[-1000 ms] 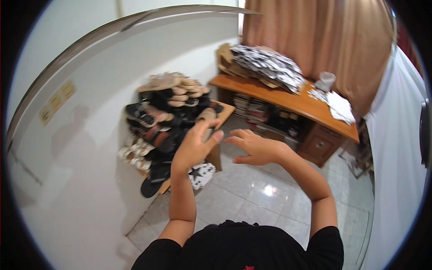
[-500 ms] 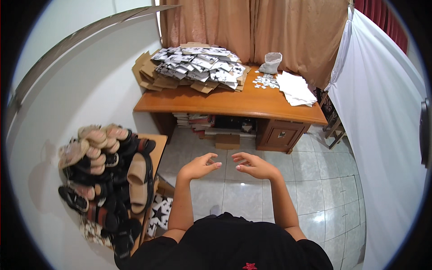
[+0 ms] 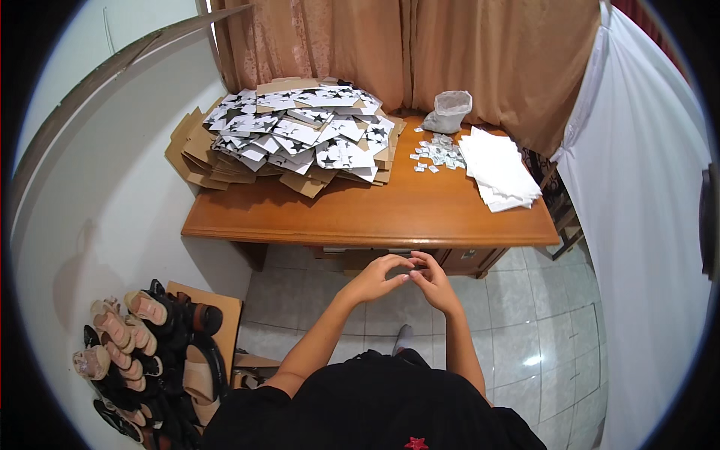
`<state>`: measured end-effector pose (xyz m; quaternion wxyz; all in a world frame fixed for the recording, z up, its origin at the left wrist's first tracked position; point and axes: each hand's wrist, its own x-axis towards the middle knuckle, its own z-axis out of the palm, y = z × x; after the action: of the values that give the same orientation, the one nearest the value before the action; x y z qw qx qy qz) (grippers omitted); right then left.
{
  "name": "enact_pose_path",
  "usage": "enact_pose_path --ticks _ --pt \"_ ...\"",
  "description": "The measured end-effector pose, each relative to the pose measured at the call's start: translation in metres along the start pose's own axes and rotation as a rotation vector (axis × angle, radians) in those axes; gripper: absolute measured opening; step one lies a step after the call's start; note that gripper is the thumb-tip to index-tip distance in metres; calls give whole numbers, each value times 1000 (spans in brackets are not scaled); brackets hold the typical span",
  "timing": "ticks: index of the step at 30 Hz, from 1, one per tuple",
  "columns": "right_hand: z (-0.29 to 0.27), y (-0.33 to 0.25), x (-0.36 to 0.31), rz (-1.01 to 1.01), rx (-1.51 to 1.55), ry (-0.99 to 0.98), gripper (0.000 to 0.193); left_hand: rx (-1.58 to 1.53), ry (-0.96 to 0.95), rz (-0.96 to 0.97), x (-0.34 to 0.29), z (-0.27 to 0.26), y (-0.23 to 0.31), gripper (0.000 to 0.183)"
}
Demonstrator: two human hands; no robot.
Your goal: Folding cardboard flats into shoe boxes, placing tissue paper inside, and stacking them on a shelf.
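My left hand (image 3: 380,278) and my right hand (image 3: 435,283) are raised in front of me, fingertips close together or touching. Their fingers curve loosely, thumbs apart from the other fingers, and neither holds anything. Just beyond them is the front edge of the brown wooden desk (image 3: 405,214). A big heap of flat cardboard box blanks with black stars on white (image 3: 300,135) lies on its left half. To the right are small white packets (image 3: 439,152), a whitish open bag (image 3: 448,112) and a stack of white paper sheets (image 3: 501,171).
At the lower left, many sandals (image 3: 127,337) are piled on a low wooden table (image 3: 221,307). White wall (image 3: 112,187) runs along the left, a white cloth (image 3: 637,187) hangs on the right, and brown curtains (image 3: 487,60) are behind the desk. Grey tiles (image 3: 517,322) cover the floor.
I have moved closer to the desk, and the sandals have slid lower in view. My hands, previously apart, have come together at the fingertips.
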<state>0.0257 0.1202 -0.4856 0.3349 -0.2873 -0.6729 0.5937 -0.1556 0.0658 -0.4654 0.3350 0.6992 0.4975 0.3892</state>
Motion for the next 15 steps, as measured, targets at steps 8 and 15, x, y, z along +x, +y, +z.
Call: enact_pose_path --ticks 8,15 --pt "-55 30 142 63 -120 -201 39 228 382 -60 111 -38 -81 21" --pt "-51 73 240 112 -214 -344 35 767 567 -454 170 -107 -176 39"
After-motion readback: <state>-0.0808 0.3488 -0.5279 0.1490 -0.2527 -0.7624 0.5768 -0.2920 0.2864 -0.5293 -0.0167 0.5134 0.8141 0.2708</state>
